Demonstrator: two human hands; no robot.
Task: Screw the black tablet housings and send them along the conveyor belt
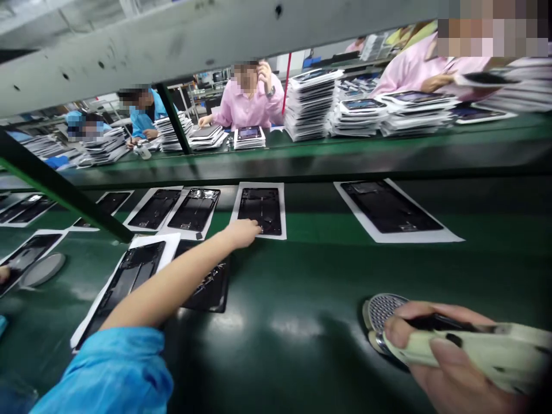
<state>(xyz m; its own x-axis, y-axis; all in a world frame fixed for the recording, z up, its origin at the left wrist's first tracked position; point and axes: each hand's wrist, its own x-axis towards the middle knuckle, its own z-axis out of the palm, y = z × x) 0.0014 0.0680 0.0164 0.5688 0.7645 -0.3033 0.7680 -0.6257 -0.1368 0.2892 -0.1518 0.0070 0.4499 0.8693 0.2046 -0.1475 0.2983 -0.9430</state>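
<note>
My left hand (244, 233) stretches across the green bench to a black tablet casing (263, 202) on a white paper sheet. Its fingers are bent and pressed together at the casing's lower edge, and what they pinch, if anything, is hidden. At the lower right, my right hand (440, 351) is wrapped round a pale green electric screwdriver (478, 351) with a black lever. The tool's tip is not visible. Just beyond those fingers sits a round, perforated metal plate (388, 307). Under my left forearm lie another casing on paper (142, 261) and a dark panel (215, 293).
More casings on paper line the bench, including one to the right (392, 207). A green slanted post (64, 184) stands at left, near a grey round disc (43, 270). Across the bench, people in pink and blue sit behind stacked paper-layered tablets (313, 106). A beam (194, 40) crosses overhead.
</note>
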